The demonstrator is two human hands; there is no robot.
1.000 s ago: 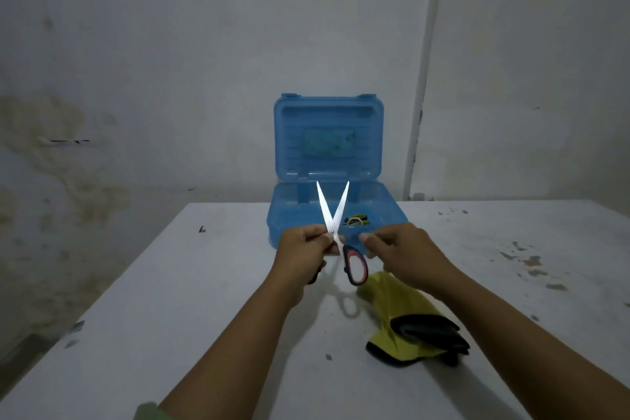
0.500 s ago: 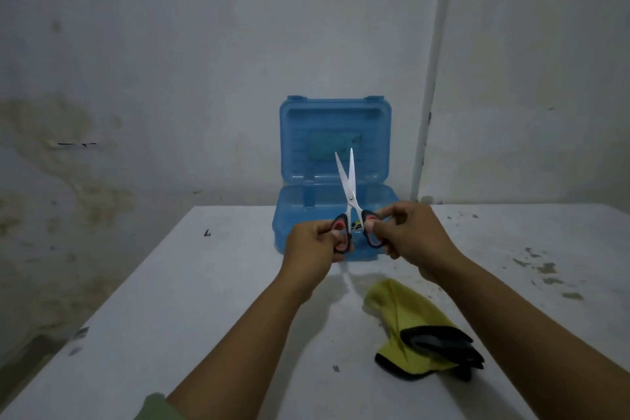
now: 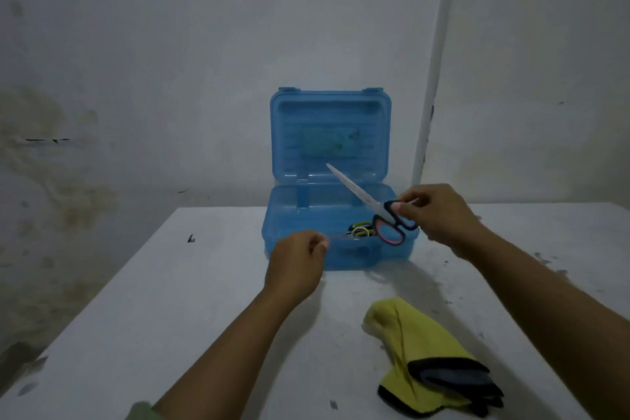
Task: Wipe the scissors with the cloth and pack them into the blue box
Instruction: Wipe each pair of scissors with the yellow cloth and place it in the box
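Fingers of the left hand (image 3: 296, 259) are loosely curled and hold nothing, the hand hovering just in front of the near left corner of the open blue box (image 3: 335, 251) on the white table (image 3: 170, 300). Over the box's right side, the right hand (image 3: 439, 215) pinches the dark handle of the closed scissors (image 3: 371, 206), whose blades slant up and left toward the raised lid. Nearer the person, in front of the box and to its right, the yellow cloth (image 3: 419, 348) lies crumpled on the table.
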